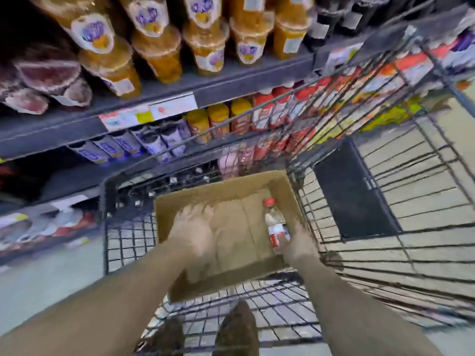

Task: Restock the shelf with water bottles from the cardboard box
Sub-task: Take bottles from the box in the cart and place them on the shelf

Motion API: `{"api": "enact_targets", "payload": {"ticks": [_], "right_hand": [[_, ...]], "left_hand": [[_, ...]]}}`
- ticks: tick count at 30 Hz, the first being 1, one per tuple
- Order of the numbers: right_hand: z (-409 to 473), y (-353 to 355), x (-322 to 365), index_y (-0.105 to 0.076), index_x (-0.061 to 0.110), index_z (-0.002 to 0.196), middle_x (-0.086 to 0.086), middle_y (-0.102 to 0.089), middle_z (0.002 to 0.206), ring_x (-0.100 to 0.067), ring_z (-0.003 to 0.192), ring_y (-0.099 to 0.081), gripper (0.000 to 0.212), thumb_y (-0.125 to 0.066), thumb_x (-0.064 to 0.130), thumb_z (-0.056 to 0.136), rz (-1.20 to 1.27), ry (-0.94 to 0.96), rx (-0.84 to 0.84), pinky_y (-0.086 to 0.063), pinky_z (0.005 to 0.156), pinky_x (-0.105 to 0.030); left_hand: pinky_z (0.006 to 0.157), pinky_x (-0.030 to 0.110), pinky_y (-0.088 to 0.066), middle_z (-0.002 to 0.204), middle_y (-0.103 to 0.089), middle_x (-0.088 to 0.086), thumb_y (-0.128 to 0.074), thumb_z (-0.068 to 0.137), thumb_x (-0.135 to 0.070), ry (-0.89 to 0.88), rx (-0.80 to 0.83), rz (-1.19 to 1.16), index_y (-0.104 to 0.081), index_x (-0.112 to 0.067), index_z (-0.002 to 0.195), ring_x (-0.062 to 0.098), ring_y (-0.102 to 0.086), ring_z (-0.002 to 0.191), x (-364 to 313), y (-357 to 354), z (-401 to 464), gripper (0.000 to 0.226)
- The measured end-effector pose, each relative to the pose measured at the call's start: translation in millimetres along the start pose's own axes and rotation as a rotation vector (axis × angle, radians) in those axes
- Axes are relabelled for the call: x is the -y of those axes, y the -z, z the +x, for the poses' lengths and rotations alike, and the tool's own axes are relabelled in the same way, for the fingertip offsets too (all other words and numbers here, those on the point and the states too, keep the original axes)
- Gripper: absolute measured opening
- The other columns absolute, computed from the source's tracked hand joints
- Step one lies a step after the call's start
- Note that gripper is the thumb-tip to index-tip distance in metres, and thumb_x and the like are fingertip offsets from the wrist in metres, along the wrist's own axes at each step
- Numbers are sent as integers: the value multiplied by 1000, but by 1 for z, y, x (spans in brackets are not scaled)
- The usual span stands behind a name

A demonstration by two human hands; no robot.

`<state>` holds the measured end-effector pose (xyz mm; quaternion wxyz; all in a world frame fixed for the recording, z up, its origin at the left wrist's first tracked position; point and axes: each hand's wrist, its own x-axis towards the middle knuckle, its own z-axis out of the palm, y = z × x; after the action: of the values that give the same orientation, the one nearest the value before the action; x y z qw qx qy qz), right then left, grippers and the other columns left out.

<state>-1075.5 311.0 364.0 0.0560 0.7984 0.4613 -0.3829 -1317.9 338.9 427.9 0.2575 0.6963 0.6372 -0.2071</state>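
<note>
Our right hand (295,242) touches the bottle (276,227) in the box (231,186); grip unclear through blur. Left hand (195,227): fingers spread, empty. We grasp the bottle mid-body.

This place is a shop, most likely a supermarket aisle. A wire shopping cart (334,176) stands on the pale floor. Just beyond the cart are grey shelves (180,80) with paper price labels (154,113) on the front edge. Above the labels stand rows of identical orange jars (159,50); below them stand many bottles (221,122) of the same kind.
</note>
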Motion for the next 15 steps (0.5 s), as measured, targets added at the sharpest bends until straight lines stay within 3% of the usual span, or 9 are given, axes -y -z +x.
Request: {"api": "enact_targets", "payload": {"ticks": [3,8,12,15], "right_hand": [[33,-21,-15,-36,19,137,-12,-54,128,-32,117,-55,49,-54,30,93,-8,-21,53,-45,94,-41],[60,-53,-20,-24,16,147,-15,-42,140,-37,125,-48,63,-54,22,92,7,-25,74,-40,102,-45],[71,-66,-13,-34,8,141,-18,-48,128,-36,116,-50,70,-69,29,84,-35,-44,-31,-43,96,-41],[78,-76,-6,-42,6,133,-18,-47,126,-38,115,-50,75,-77,39,75,14,-91,11,-42,96,-39]], "left_hand": [[119,45,-21,159,-25,9,-34,97,-55,37,-7,-12,-20,-24,152,33,-24,143,-9,-18,16,65],[118,45,-21,159,-24,7,-39,96,-53,81,14,-71,-26,-25,150,29,-21,145,-16,-39,30,62],[119,42,-20,158,-27,4,-43,95,-53,117,29,-112,-29,-28,149,26,-20,146,-13,-54,33,60],[120,42,-19,158,-28,4,-43,95,-54,134,35,-120,-29,-28,148,26,-21,146,-10,-58,33,61]]}}
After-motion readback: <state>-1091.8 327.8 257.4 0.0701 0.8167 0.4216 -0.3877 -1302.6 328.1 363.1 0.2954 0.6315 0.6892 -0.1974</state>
